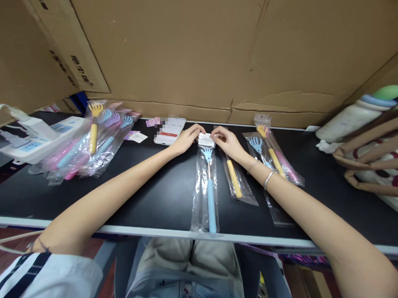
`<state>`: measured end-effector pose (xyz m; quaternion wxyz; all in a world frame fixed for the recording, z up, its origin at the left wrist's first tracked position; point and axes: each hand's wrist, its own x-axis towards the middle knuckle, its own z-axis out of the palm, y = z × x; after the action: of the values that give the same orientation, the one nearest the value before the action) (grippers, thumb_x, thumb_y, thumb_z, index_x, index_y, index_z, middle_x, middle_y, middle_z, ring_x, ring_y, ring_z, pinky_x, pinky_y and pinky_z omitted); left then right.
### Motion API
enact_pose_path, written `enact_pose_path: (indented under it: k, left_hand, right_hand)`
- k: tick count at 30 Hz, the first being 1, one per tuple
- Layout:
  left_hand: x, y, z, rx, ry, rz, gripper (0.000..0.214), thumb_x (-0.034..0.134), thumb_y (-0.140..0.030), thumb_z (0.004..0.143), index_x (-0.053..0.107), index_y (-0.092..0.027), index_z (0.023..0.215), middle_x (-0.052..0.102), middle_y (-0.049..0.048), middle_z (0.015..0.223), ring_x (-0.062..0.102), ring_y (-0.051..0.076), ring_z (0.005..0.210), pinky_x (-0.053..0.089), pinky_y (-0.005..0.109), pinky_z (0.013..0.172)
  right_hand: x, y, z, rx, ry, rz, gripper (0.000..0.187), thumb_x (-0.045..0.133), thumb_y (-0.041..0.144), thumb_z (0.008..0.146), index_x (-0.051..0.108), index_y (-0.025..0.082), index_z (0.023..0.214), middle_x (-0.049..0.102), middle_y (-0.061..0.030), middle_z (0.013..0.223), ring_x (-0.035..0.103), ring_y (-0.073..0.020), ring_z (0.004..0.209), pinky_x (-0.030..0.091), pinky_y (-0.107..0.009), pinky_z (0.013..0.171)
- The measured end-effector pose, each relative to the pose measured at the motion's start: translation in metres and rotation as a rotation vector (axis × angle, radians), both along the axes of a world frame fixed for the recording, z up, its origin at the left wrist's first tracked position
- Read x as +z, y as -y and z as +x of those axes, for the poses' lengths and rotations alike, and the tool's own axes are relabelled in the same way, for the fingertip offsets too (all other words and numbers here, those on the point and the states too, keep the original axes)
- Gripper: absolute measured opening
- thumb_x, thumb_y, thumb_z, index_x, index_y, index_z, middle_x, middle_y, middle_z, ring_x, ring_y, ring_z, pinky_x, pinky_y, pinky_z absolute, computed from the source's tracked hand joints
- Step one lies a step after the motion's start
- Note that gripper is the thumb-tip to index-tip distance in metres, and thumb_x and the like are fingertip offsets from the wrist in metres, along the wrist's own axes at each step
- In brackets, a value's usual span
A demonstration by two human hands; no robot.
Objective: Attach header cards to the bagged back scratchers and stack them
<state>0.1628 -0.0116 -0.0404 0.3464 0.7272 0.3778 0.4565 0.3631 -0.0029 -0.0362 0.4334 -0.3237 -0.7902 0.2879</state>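
A blue back scratcher in a clear plastic bag point(208, 191) lies lengthwise on the black table point(157, 195), its claw end far from me. My left hand point(186, 139) and my right hand point(227, 141) both pinch the white folded top flap point(206, 140) of that bag, one from each side, fingers closed on it. A bracelet and a bangle sit on my right wrist.
A pile of bagged scratchers point(90, 137) lies at the left, by a white power strip point(37, 137). A phone point(170, 131) rests beyond my left hand. More bagged scratchers point(271, 158) lie right of my right hand. Cardboard boxes point(203, 48) wall the back; a bag point(377, 152) and bottle point(352, 118) stand right.
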Motion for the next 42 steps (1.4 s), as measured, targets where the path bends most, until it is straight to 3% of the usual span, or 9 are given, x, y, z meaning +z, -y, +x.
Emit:
enact_pose_path:
  k: [4,15,24,31,38,42]
  left_hand:
    - [-0.0016,0.0001,-0.0005,-0.021,-0.018,0.031,0.012,0.049,-0.025,0.087,0.056,-0.018,0.094,0.058,-0.0017,0.078,0.051,0.012,0.068,0.039,0.024,0.068]
    - [-0.0039,-0.0008,-0.0015,0.021,-0.035,0.071,0.014,0.049,-0.022,0.084,0.057,-0.018,0.095,0.060,-0.0018,0.078,0.051,0.011,0.066,0.039,0.024,0.066]
    - [-0.0011,0.0008,-0.0013,0.032,-0.047,0.050,0.016,0.048,-0.017,0.083,0.057,-0.017,0.096,0.061,-0.0018,0.078,0.052,0.011,0.066,0.040,0.023,0.066]
    - [-0.0047,-0.0014,-0.0026,0.011,-0.065,0.084,0.023,0.053,-0.032,0.087,0.057,-0.018,0.105,0.063,0.0008,0.088,0.056,0.013,0.074,0.042,0.025,0.070]
    - [-0.0056,-0.0022,-0.0040,-0.005,-0.101,0.110,0.025,0.052,-0.033,0.090,0.060,-0.017,0.107,0.064,0.0013,0.088,0.055,0.012,0.069,0.042,0.024,0.068]
    - [-0.0046,-0.0022,-0.0027,-0.006,-0.110,0.114,0.024,0.052,-0.031,0.090,0.062,-0.017,0.106,0.066,0.0034,0.093,0.058,0.014,0.078,0.045,0.026,0.074]
  right_hand:
    - [0.0015,0.0023,0.0001,0.005,0.018,0.004,0.014,0.056,0.033,0.083,0.057,0.019,0.083,0.063,-0.0028,0.084,0.057,-0.0161,0.076,0.044,-0.030,0.072]
    - [0.0058,0.0055,0.0014,-0.056,0.099,0.005,0.020,0.042,0.023,0.082,0.061,0.019,0.087,0.066,-0.0039,0.089,0.058,-0.0190,0.083,0.043,-0.034,0.082]
    - [0.0035,0.0046,-0.0014,-0.025,0.056,-0.036,0.017,0.052,0.034,0.083,0.058,0.019,0.088,0.065,-0.0032,0.085,0.059,-0.0180,0.078,0.044,-0.032,0.077]
    - [0.0020,0.0035,-0.0005,-0.001,0.071,0.028,0.013,0.055,0.027,0.077,0.056,0.020,0.088,0.064,-0.0031,0.088,0.058,-0.0165,0.075,0.045,-0.031,0.074]
    - [0.0034,0.0055,-0.0004,-0.005,0.090,0.058,0.013,0.054,0.025,0.076,0.056,0.019,0.089,0.065,-0.0044,0.090,0.059,-0.0176,0.077,0.045,-0.032,0.074]
    - [0.0038,0.0056,-0.0002,-0.008,0.099,0.060,0.014,0.054,0.025,0.077,0.057,0.019,0.089,0.066,-0.0042,0.089,0.059,-0.0173,0.076,0.045,-0.032,0.075]
